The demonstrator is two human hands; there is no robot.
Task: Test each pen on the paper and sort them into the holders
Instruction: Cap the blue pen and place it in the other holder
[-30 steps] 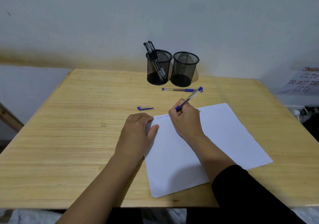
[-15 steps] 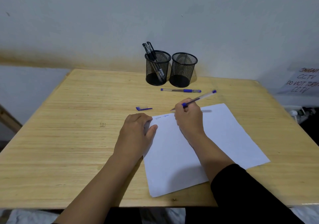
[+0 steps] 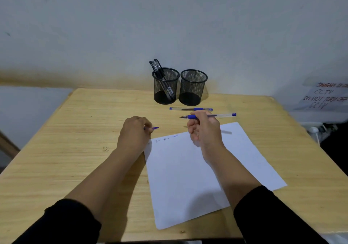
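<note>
My right hand (image 3: 204, 130) holds an uncapped blue pen (image 3: 222, 115) level above the far edge of the white paper (image 3: 188, 178), tip pointing left. My left hand (image 3: 134, 132) is closed over the blue pen cap (image 3: 155, 128), whose end sticks out to the right. Three small scribbles (image 3: 166, 138) mark the paper's top edge. A capped blue pen (image 3: 191, 109) lies on the wooden table (image 3: 75, 149) in front of two black mesh holders. The left holder (image 3: 165, 85) has black pens (image 3: 157, 67) in it; the right holder (image 3: 193, 87) looks empty.
The holders stand against the white wall at the table's far edge. A handwritten CCTV notice (image 3: 323, 97) and some cables (image 3: 320, 130) sit off the table's right side.
My right hand lifted the pen off the paper and swung it level. My left hand left the paper's corner, moved forward and closed on the cap.
</note>
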